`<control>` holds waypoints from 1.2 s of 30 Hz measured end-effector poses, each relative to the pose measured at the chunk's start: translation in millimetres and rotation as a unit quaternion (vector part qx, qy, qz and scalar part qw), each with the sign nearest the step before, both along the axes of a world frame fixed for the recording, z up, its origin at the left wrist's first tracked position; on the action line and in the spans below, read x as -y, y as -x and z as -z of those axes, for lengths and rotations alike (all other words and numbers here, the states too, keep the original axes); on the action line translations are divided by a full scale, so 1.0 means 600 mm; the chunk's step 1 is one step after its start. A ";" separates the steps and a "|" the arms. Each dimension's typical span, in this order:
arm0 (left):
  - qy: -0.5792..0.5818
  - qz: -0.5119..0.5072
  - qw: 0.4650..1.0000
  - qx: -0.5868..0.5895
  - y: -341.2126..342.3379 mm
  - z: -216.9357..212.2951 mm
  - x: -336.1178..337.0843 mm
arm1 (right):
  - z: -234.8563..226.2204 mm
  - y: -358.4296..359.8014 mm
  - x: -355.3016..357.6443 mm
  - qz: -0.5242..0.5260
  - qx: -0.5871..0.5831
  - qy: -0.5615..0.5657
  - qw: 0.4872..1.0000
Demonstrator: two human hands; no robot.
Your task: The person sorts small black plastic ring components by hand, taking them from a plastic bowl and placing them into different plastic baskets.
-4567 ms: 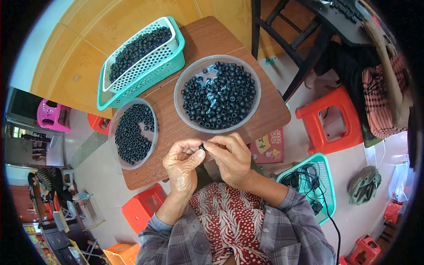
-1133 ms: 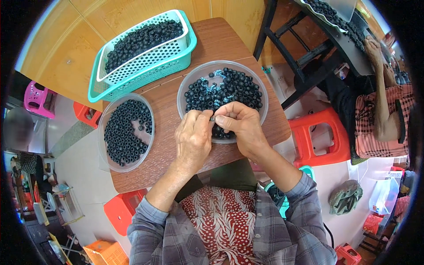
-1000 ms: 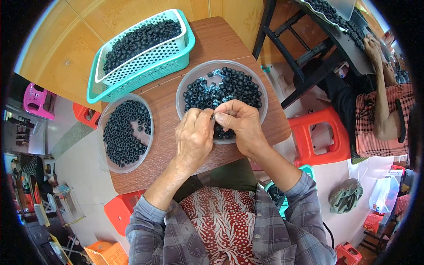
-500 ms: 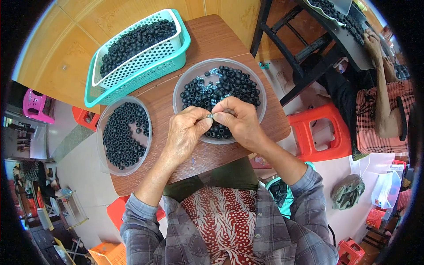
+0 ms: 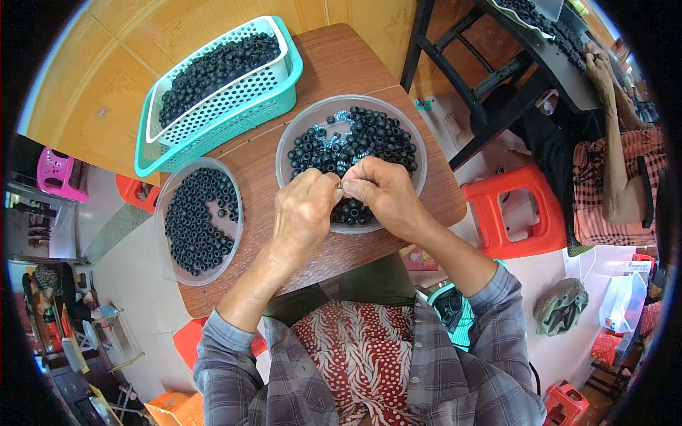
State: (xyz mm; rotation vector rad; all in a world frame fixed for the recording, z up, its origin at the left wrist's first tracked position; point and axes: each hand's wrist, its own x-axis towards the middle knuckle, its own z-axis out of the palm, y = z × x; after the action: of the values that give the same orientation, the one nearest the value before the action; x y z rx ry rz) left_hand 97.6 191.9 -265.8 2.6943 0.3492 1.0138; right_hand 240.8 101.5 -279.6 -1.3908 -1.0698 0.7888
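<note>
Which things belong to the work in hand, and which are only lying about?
Work: left hand and right hand, pinching a small piece; larger tub of black beads; likely smaller tub, white basket.

Seemingly lying about: large red stool, green cloth bundle, orange basket.

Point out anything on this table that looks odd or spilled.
Light-blue striped bits in the right-hand round tub stand out, odd among otherwise black beads; they are too small to identify. Nothing looks tipped.

The piece (image 5: 339, 186) between left hand (image 5: 301, 206) and right hand (image 5: 389, 197) is mostly covered — too small to identify — while both hide part of the clear round tub (image 5: 283, 145), and the view's lower edge crops an orange crate (image 5: 172, 408).
</note>
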 end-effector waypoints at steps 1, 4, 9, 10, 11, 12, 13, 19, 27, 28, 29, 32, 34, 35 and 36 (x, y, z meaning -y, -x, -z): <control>0.093 0.009 0.995 -0.017 0.001 -0.001 -0.003 | 0.001 0.000 0.000 0.000 0.000 0.000 1.000; 0.413 0.008 0.908 -0.068 -0.001 -0.016 -0.018 | 0.001 -0.003 0.000 0.023 0.113 -0.048 0.992; 0.766 0.050 0.640 -0.033 0.006 -0.005 -0.038 | 0.004 -0.014 0.000 0.002 0.236 -0.102 0.966; 0.766 0.050 0.640 -0.033 0.005 -0.008 -0.036 | 0.007 -0.016 0.001 0.003 0.236 -0.101 0.967; 0.776 0.039 0.629 -0.023 0.004 -0.011 -0.033 | 0.009 -0.017 0.001 0.008 0.226 -0.106 0.968; 0.785 0.027 0.619 -0.013 0.003 -0.013 -0.032 | 0.010 -0.018 0.002 0.012 0.217 -0.112 0.970; 0.785 0.027 0.619 -0.014 0.005 -0.012 -0.034 | 0.010 -0.018 0.004 0.012 0.216 -0.112 0.970; 0.669 -0.015 0.739 -0.075 0.005 -0.009 -0.025 | 0.019 -0.019 0.005 0.029 0.165 -0.078 0.983; 0.739 0.027 0.666 0.096 0.019 -0.001 -0.010 | -0.002 -0.005 0.018 0.025 0.078 -0.020 0.996; 0.764 0.050 0.629 0.138 0.022 0.001 -0.008 | -0.004 0.000 0.018 0.022 0.076 -0.021 0.997; 0.772 0.067 0.616 0.145 0.023 0.000 -0.004 | -0.006 0.004 0.020 0.029 0.072 -0.040 0.996; 0.770 0.045 0.610 0.183 0.030 0.009 0.011 | -0.012 0.018 0.021 0.032 0.073 -0.065 0.995; 0.760 0.038 0.619 0.195 0.035 0.012 0.018 | -0.011 0.023 0.022 0.028 0.078 -0.070 0.994; 0.743 0.023 0.637 0.206 0.035 0.011 0.022 | -0.011 0.025 0.023 0.016 0.103 -0.065 0.992; 0.724 0.007 0.654 0.217 0.034 0.011 0.027 | -0.010 0.026 0.023 0.005 0.128 -0.060 0.990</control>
State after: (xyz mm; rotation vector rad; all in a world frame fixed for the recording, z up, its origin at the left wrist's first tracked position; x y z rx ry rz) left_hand 77.0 175.9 -272.3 0.9561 0.6421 0.7352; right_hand 224.9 87.8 -273.4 -1.4190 -1.2857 0.5367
